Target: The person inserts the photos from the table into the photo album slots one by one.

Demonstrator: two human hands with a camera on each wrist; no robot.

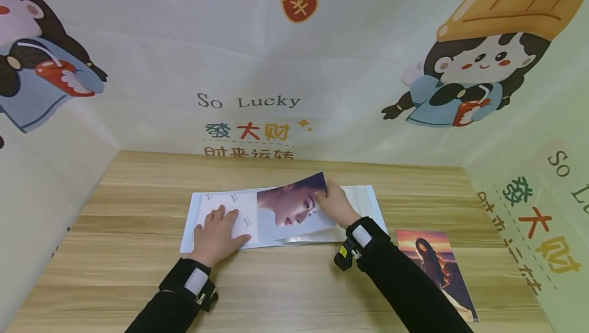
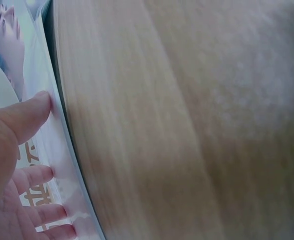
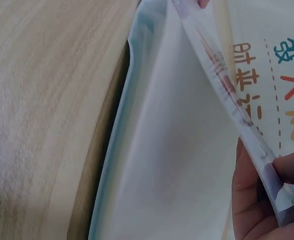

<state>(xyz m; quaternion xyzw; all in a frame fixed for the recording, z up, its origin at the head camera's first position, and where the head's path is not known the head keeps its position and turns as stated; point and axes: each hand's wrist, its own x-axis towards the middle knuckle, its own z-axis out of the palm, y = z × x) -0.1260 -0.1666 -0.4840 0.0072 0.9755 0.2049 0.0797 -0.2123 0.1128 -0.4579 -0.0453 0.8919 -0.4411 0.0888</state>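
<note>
A photo album (image 1: 186, 241) with clear sleeves lies open across the table. My left hand (image 1: 217, 236) rests on its left page with the fingers spread, over a white sheet (image 1: 248, 218) with small grey print. In the left wrist view the thumb (image 2: 37, 107) lies near the page's edge. My right hand (image 1: 338, 205) pinches the right edge of a portrait photo (image 1: 285, 210) showing a face in profile. That edge is raised off the right page (image 1: 375, 207), and in the right wrist view the photo (image 3: 224, 85) is seen nearly edge-on, slanting between thumb and fingers.
Another photo, a long-haired figure against a sunset (image 1: 430, 256), lies on the wooden table (image 1: 276, 292) at the right, partly behind the right sleeve (image 1: 409, 287). Printed white cloth walls (image 1: 345, 92) stand around the table's back and sides.
</note>
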